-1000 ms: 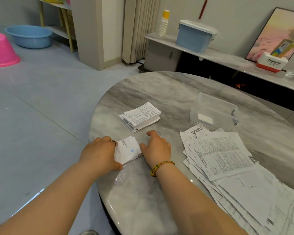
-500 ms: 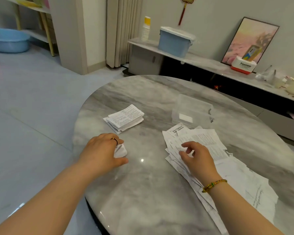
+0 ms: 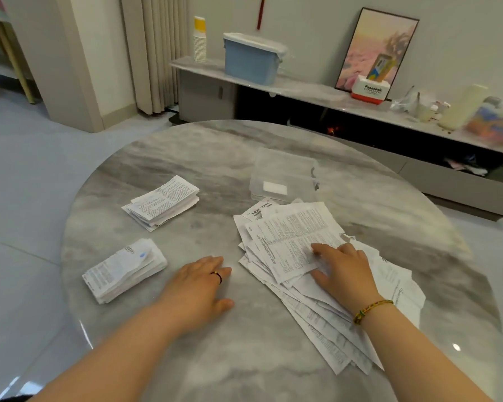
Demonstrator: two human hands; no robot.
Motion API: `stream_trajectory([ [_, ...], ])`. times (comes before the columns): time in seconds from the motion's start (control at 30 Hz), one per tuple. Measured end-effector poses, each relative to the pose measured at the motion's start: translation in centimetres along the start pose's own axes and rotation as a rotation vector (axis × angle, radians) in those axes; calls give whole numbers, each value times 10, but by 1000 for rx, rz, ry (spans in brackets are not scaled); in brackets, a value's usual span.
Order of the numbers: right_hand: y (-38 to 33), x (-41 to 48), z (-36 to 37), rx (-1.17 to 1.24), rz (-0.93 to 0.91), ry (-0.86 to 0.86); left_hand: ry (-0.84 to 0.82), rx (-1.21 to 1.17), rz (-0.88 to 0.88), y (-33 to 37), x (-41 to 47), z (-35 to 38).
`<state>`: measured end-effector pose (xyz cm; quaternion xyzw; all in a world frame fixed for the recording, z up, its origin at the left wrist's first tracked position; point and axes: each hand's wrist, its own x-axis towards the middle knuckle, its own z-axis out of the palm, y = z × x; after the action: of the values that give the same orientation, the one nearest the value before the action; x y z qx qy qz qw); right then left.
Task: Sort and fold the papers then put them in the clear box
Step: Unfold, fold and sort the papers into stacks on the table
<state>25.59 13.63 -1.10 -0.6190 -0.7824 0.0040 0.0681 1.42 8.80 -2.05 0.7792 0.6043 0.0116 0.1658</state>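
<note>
Bare tabletop [image 3: 215, 169] lies open between near stack [image 3: 125, 269], far stack [image 3: 161, 201] and loose pile [image 3: 291, 227], which abuts the clear box [image 3: 285, 169].

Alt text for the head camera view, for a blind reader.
A person's right hand rests on a paper pile on a marble table, left hand open beside it. A near folded stack and a far folded stack lie left; a clear box sits beyond.

I see a home living room: a round marble-look table [image 3: 186, 158], a low sideboard [image 3: 311, 91] along the wall with a framed picture [image 3: 369, 42] leaning above it, a tissue box [image 3: 370, 91], a blue storage bin [image 3: 250, 65], and floor-length curtains [image 3: 154, 53].
</note>
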Motion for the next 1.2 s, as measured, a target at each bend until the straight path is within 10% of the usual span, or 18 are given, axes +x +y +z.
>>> stream_trajectory([
  [0.5, -9, 2, -13, 59, -81, 394, 189, -151, -41, 5, 14, -8],
  [0.87, -9, -35, -44, 1018, 164, 291, 94, -1196, -319, 26, 17, -18],
  [1.2, -22, -35, -50, 1283, 297, 71, 91, -1253, -188, 25, 3, -41],
])
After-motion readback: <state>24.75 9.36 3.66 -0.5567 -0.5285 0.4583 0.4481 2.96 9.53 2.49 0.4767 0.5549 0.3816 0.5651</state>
